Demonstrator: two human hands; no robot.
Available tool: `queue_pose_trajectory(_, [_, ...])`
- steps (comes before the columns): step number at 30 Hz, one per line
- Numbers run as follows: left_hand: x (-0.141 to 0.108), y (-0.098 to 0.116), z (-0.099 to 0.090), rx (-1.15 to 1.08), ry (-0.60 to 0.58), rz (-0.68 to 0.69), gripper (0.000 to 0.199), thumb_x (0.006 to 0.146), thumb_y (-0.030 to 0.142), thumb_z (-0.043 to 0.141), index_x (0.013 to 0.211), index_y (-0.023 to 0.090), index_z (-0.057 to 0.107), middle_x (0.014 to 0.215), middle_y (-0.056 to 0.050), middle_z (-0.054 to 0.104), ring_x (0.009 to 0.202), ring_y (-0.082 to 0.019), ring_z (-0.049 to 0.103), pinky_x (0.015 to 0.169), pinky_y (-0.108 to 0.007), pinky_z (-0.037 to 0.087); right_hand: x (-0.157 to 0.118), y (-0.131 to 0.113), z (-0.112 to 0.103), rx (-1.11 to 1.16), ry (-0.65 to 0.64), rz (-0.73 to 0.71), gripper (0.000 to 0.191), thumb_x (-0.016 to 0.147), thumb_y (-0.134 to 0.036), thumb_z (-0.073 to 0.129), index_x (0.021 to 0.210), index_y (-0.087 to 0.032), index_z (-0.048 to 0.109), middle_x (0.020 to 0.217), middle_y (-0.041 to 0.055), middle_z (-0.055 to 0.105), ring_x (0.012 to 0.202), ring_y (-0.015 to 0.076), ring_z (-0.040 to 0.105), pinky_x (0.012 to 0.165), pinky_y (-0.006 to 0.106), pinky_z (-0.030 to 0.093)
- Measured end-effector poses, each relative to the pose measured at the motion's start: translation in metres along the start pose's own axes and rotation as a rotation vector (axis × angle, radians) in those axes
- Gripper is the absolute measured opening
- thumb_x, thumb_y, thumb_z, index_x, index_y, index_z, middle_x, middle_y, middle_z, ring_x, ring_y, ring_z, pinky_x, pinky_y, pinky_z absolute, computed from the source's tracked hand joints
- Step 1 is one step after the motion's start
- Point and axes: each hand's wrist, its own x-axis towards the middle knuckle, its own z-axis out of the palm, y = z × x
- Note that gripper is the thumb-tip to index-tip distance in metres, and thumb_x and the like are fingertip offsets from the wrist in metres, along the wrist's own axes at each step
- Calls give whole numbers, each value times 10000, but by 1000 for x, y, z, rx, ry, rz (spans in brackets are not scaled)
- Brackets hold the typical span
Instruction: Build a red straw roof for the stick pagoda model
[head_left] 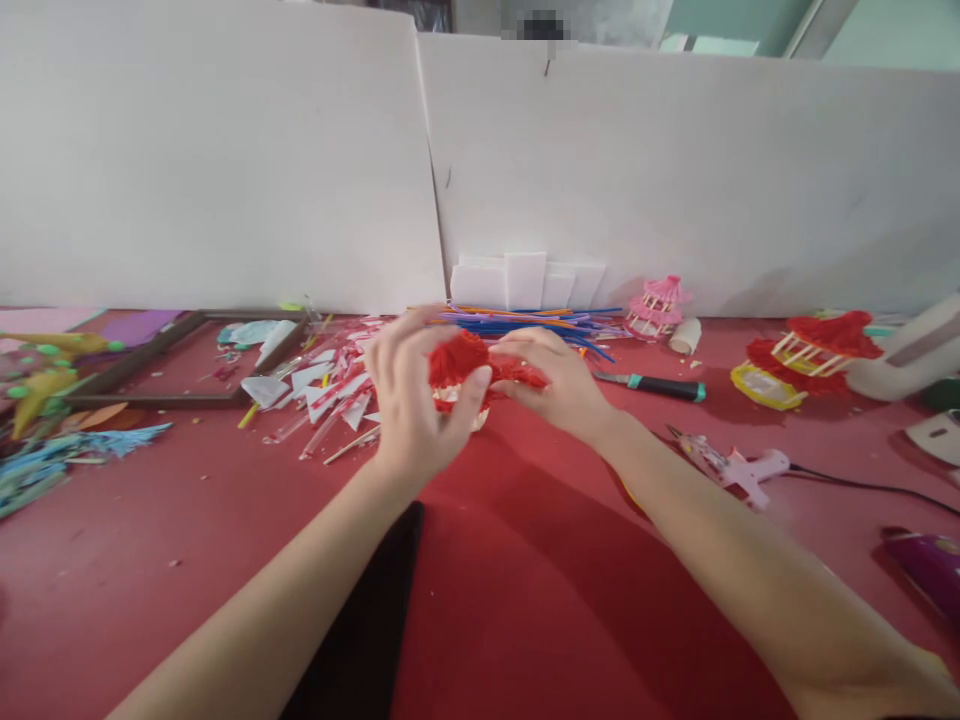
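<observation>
A fuzzy red craft piece (459, 360) with pale parts under it is at the middle of the view, between my hands. My left hand (416, 395) curves round its left side, fingers bent and thumb apart from them; whether the fingertips grip it is hidden. On the right, my right hand (551, 380) has its thumb and fingers closed on a red fuzzy strand (525, 372) beside the piece. The underside of the piece is mostly hidden by my left thumb.
Pipe cleaners (517, 322) and paper scraps (322, 385) lie behind. To the right are a utility knife (664, 388), a pink glue gun (742, 472), a pink pagoda (658, 308) and a red one (817, 350). A black tablet-like slab (367, 620) lies in front.
</observation>
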Motion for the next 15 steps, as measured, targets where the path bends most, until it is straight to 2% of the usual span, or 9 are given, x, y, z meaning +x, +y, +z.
queue_pose_trajectory(1, [0,-12,1,-18,43,-79,524,922,484,649,1314,173,496,1501,-201,475,1448,-332,388,1200,-555,285,2,-3,4,-1,-9,-39,275,921,-328,721,1190,-277,696,1251,52,702,1202,212,633,1074,399,506])
queue_pose_trajectory(3, [-5,-36,6,-92,24,-223,802,834,658,686,1390,156,401,1530,-232,395,1452,-368,367,1203,-591,273,7,-5,12,-14,-13,-98,222,943,-256,684,1163,-250,710,1231,69,714,1179,219,644,1054,409,515])
queue_pose_trajectory(4, [-10,-48,8,-128,10,-276,865,796,713,692,1386,156,391,1495,-231,417,1440,-387,376,1205,-619,254,8,-4,16,-23,-9,-113,200,951,-216,661,1141,-238,719,1209,74,724,1160,219,652,1039,409,522])
queue_pose_trajectory(5, [-15,-57,10,-279,-2,-379,918,721,708,772,1373,188,390,1499,-204,406,1466,-386,340,1235,-615,191,9,-3,20,-30,-2,-120,187,956,-183,640,1114,-232,728,1182,73,734,1133,216,661,1021,405,529])
queue_pose_trajectory(7, [-25,-71,13,-408,-50,-437,937,700,767,748,1370,232,367,1473,-188,433,1448,-396,388,1198,-625,283,10,-2,26,-37,23,-128,185,963,-147,610,1059,-232,744,1124,66,750,1078,211,678,984,395,543])
queue_pose_trajectory(9, [-33,-78,14,-536,-106,-473,870,765,817,641,1378,272,350,1397,-170,518,1359,-372,514,1120,-602,416,10,-2,30,-41,58,-136,191,970,-139,593,1014,-238,750,1079,60,759,1034,205,689,948,384,553])
queue_pose_trajectory(11, [-38,-78,14,-651,-147,-505,895,750,852,619,1389,293,335,1359,-164,559,1288,-361,584,1064,-579,483,8,-5,31,-40,92,-148,183,974,-144,591,991,-235,748,1050,59,761,1005,200,696,923,373,558])
queue_pose_trajectory(15, [-45,-74,14,-804,-137,-569,1121,559,845,783,1416,325,281,1422,-156,519,1349,-376,533,1095,-563,464,1,-16,25,-38,159,-176,148,973,-156,597,963,-214,732,995,65,760,952,196,700,888,357,561])
